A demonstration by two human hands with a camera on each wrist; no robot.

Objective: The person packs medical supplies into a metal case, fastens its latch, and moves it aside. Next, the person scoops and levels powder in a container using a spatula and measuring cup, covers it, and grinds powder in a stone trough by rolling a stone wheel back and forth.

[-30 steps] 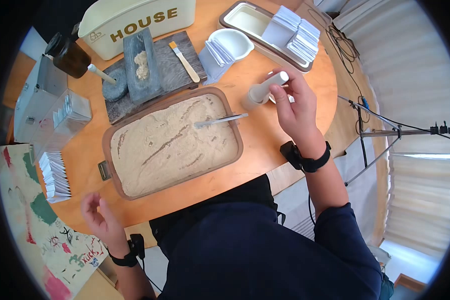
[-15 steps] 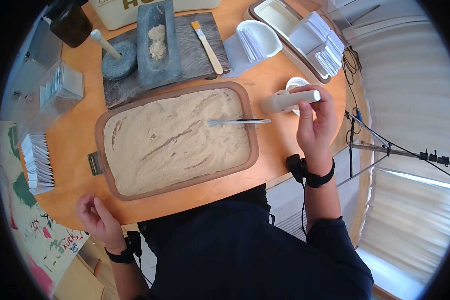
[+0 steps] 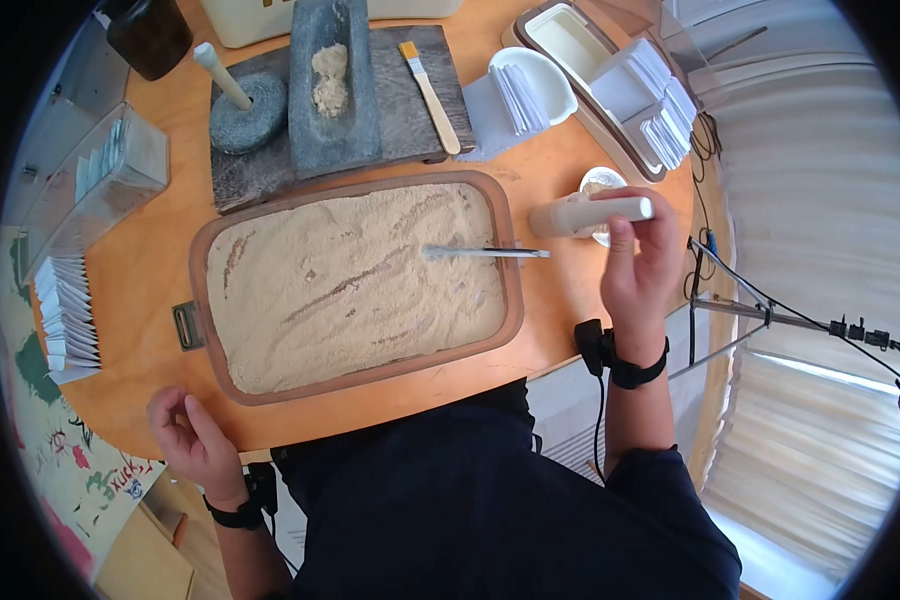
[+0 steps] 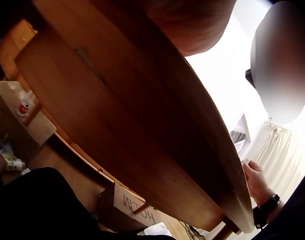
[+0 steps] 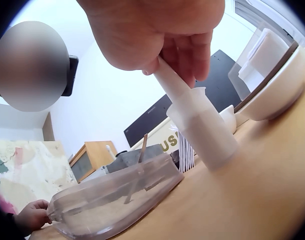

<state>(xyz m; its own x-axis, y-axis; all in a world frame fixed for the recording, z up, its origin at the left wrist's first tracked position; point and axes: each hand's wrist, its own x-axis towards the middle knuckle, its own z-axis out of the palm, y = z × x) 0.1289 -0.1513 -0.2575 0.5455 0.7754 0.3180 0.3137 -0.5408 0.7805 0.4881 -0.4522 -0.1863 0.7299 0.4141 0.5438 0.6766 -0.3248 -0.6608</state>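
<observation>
My right hand [image 3: 638, 265] grips the upper end of a smooth white rod [image 3: 622, 209]. The rod's lower end is inside a small translucent plastic cup [image 5: 207, 132] with a pouring lip, close over the tabletop in the right wrist view. Behind the cup is a small white dish [image 3: 602, 181] of pale powder, partly covered by hand and rod. My left hand [image 3: 198, 440] holds nothing, its fingers loosely curled at the table's front edge. Between the hands lies a brown-rimmed tray [image 3: 515, 285] of beige powder, with a thin flat strip [image 3: 490, 253] sticking out over its right rim.
At the back, a dark board [image 3: 395, 60] carries a stone trough [image 3: 335, 145], a stone wheel with a handle [image 3: 248, 125] and a brush [image 3: 435, 105]. Folded papers [image 3: 518, 100] lean on a white bowl [image 3: 560, 85]. More paper packets [image 3: 65, 310] stand at left.
The head view has tilted and shifted. The white rod in my right hand leans differently over the cup, and the small dish shows more. My left hand stays loosely curled at the table edge.
</observation>
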